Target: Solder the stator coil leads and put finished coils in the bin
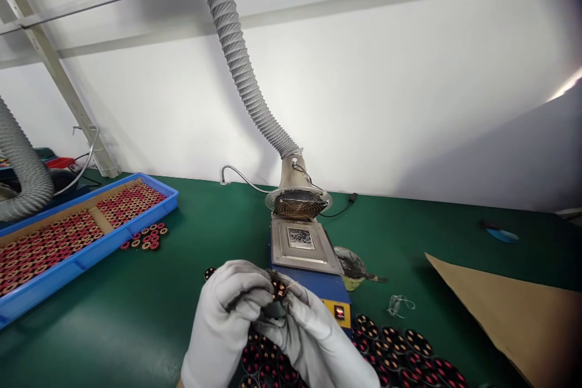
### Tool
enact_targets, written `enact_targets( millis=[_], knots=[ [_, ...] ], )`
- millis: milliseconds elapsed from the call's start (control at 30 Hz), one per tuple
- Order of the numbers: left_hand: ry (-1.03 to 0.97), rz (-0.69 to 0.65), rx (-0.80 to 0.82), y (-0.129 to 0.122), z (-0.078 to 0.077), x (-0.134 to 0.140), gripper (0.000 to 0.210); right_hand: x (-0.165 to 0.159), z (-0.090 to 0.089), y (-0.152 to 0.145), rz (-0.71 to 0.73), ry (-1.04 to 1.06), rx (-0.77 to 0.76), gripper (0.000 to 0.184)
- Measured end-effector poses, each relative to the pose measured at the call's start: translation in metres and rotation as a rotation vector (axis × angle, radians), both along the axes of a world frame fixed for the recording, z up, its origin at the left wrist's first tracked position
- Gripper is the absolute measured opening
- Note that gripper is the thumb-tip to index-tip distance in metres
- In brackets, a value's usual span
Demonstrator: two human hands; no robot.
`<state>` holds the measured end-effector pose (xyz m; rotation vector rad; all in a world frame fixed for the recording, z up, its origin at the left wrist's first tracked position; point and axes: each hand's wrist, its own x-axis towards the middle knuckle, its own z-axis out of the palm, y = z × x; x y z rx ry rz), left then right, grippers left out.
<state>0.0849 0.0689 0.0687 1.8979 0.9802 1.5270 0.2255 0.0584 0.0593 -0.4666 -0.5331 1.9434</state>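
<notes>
Both my hands wear white gloves and meet low in the middle of the view. My left hand (227,321) and my right hand (318,339) together pinch a small round stator coil (278,291) with dark core and copper-red windings, held just in front of the blue solder pot (302,248). The pot has a small square opening on its metal top. Under my hands lie several more coils (400,351) in rows on the green mat.
A grey fume hose (236,54) with a fan hood hangs over the pot. A blue tray (82,254) full of coils sits at left, with a few loose coils (145,237) beside it. Brown cardboard (513,315) lies at right. A small dish (350,270) stands by the pot.
</notes>
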Motion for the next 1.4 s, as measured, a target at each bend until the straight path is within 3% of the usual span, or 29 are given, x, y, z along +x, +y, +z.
enact_targets(
  millis=[100,133,233,300,500,667,733,867,1067,1133,1233,1300,1400],
  knots=[
    [-0.155,0.101,-0.157,-0.004,0.001,-0.001,0.014,0.000,0.000,0.000,0.032,0.050,0.005,0.029],
    [-0.120,0.099,-0.174,-0.006,0.002,0.000,0.014,0.000,-0.001,0.000,0.026,0.063,0.016,0.026],
    [0.157,0.006,-0.154,-0.008,0.006,0.004,0.041,-0.002,-0.001,-0.001,-0.010,0.084,0.038,0.020],
    [0.219,-0.032,-0.122,-0.007,0.007,0.007,0.046,-0.004,0.000,-0.001,-0.024,0.082,0.040,0.019],
    [-0.073,-0.110,-0.100,0.000,0.002,0.007,0.016,-0.008,-0.001,-0.001,0.009,0.040,0.014,0.023],
    [-0.383,0.021,-0.204,-0.002,0.001,-0.001,0.013,-0.004,-0.008,-0.001,-0.004,-0.027,0.034,0.034],
    [-0.347,0.041,-0.242,-0.003,0.005,-0.001,0.010,-0.003,-0.012,0.002,-0.047,-0.066,0.046,0.035],
    [-0.195,-0.071,-0.282,-0.002,0.007,0.007,0.016,-0.006,-0.024,0.018,-0.089,-0.128,0.131,0.033],
    [-0.436,0.042,-0.145,-0.005,0.000,0.002,0.020,0.003,-0.040,0.034,-0.102,-0.210,0.139,0.036],
    [-0.371,0.059,-0.192,-0.005,0.005,-0.001,0.021,0.002,-0.037,0.031,-0.072,-0.188,0.134,0.034],
    [-0.178,-0.040,-0.338,-0.004,0.010,0.004,0.023,-0.004,-0.025,0.019,-0.062,-0.095,0.095,0.033],
    [-0.202,-0.085,-0.343,-0.003,0.009,0.007,0.019,-0.008,-0.017,0.009,-0.086,-0.040,0.064,0.032],
    [-0.320,-0.037,-0.268,-0.002,0.002,0.004,0.022,-0.007,-0.011,-0.001,-0.043,0.027,0.026,0.028]
  ],
)
